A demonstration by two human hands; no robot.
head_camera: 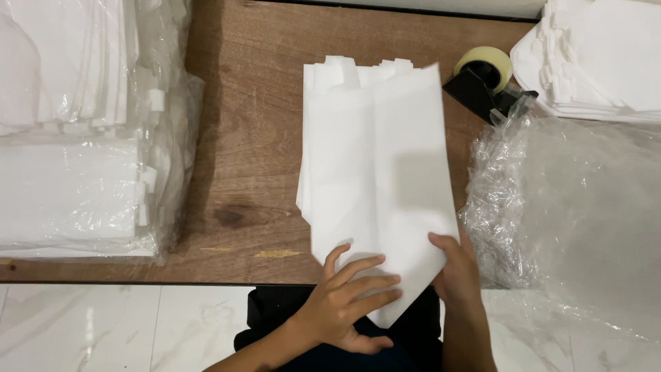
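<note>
A: What is seen under the hands?

B: A stack of white paper bags [375,172] is laid flat on the brown wooden table [241,138], with its near end hanging past the table's front edge. The topmost sheet is turned slightly askew from the bags beneath, whose notched tops are shown at the far end.

A: How is the stack held?

B: The left hand [348,306] is spread flat on the near end of the top bag, fingers extended and parted, nothing being enclosed by them. The right hand [456,272] is set against the near right corner of the stack; the thumb is laid on top, and the fingers are hidden beneath the paper, so a pinch on the edge is suggested, though how firmly it is closed cannot be told.

A: And what is placed around it?

B: A black tape dispenser [485,86] with a roll of clear tape is stood just beyond the stack's far right corner. Crumpled clear plastic wrap [571,200] is spread to the right, touching the table's edge, and a pile of white bags [599,58] is seen behind it. On the left, well apart from the hands, plastic-wrapped bundles of white bags [76,131] are stacked. Pale marble-patterned floor [103,324] is shown below the table.
</note>
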